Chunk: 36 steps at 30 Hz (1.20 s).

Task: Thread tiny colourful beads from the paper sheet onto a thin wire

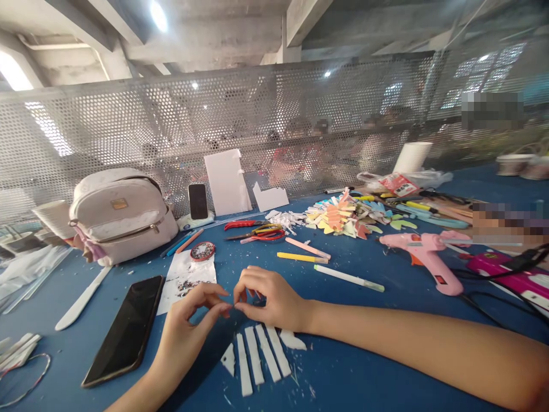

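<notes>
My left hand (194, 315) and my right hand (274, 294) meet fingertip to fingertip just above the blue table. Each has its thumb and fingers drawn together in a pinch. Whatever is between the fingertips is too small or hidden to make out. Just below my hands lie several white foam strips (244, 366) side by side. A small white triangular piece (229, 359) is at their left, and a curved white piece (293, 340) sits at the right, close under my right wrist. Behind my left hand, a white paper sheet (171, 289) carries dark crumbs and a round red-rimmed dish (202, 251).
A black phone (124, 332) and white plastic knife (83, 298) lie left, before a pale backpack (120, 214). Markers (349, 277), scissors (261, 232) and a pile of colored scraps (343, 214) lie beyond. A pink glue gun (424, 252) with cables is at right.
</notes>
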Each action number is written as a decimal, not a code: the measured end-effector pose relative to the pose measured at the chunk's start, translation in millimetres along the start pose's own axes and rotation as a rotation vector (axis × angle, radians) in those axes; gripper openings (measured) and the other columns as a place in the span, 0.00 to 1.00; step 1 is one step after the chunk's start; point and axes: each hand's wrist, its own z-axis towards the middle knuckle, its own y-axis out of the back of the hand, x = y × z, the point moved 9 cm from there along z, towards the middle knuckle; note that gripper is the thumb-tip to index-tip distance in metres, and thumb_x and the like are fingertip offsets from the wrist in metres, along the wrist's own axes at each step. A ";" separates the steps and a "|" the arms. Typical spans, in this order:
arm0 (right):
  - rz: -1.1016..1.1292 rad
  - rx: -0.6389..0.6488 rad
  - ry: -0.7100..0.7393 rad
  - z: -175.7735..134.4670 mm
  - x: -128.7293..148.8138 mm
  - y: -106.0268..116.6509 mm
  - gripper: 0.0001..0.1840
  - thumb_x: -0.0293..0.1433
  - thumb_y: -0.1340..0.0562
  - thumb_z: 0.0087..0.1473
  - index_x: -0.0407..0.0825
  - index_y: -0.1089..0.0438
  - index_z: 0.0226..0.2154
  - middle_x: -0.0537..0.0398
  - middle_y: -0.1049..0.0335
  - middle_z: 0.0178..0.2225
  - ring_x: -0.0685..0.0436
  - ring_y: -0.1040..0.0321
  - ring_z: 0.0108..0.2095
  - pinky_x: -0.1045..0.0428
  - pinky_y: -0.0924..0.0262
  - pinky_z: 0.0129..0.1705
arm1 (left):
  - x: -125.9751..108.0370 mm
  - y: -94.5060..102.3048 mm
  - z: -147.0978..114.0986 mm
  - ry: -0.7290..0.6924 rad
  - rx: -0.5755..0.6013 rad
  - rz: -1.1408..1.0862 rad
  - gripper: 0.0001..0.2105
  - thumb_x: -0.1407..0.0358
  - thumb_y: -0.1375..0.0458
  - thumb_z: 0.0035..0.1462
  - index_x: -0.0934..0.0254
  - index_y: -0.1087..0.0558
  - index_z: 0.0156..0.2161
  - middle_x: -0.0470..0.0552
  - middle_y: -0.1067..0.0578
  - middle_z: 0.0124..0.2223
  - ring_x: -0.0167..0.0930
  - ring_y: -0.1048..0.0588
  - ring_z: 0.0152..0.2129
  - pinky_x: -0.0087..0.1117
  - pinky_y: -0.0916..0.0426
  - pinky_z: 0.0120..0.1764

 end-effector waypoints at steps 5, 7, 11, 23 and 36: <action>0.072 -0.078 -0.184 0.7 -19.2 9.1 0.04 0.26 0.40 0.59 0.49 0.35 0.32 0.58 0.35 0.32 0.49 0.39 0.33 0.55 0.45 0.33 | -11.6 6.5 -1.8 -0.093 -0.059 0.007 0.02 0.67 0.41 0.59 0.60 0.26 0.35 0.44 0.21 0.28 0.30 0.21 0.26 0.27 0.29 0.34; 0.116 -0.128 -0.258 -0.3 -29.1 13.2 0.04 0.27 0.42 0.61 0.49 0.36 0.33 0.57 0.34 0.34 0.48 0.38 0.35 0.55 0.44 0.33 | -14.2 3.3 -1.6 -0.119 -0.026 0.038 0.02 0.67 0.41 0.59 0.60 0.25 0.35 0.44 0.21 0.29 0.30 0.22 0.26 0.27 0.30 0.34; 0.135 -0.160 -0.315 -1.2 -36.4 15.0 0.05 0.29 0.43 0.64 0.49 0.35 0.35 0.56 0.32 0.37 0.48 0.36 0.38 0.54 0.43 0.37 | -4.3 -9.2 1.8 -0.035 0.094 0.074 0.03 0.67 0.41 0.58 0.60 0.24 0.35 0.44 0.22 0.26 0.30 0.22 0.25 0.28 0.30 0.35; -0.044 0.119 -0.093 1.5 -14.0 -9.0 0.05 0.31 0.33 0.57 0.48 0.29 0.33 0.57 0.27 0.31 0.47 0.34 0.34 0.54 0.42 0.37 | -5.8 -9.0 3.4 -0.001 0.061 -0.012 0.04 0.67 0.41 0.57 0.61 0.23 0.33 0.45 0.21 0.27 0.30 0.23 0.25 0.29 0.29 0.34; 0.066 0.030 -0.133 2.3 -14.7 0.9 0.05 0.28 0.34 0.57 0.48 0.29 0.30 0.57 0.27 0.31 0.48 0.37 0.33 0.54 0.42 0.36 | 61.1 114.9 55.9 0.114 -0.061 0.792 0.13 0.59 0.48 0.58 0.61 0.23 0.39 0.53 0.19 0.44 0.41 0.21 0.38 0.34 0.31 0.41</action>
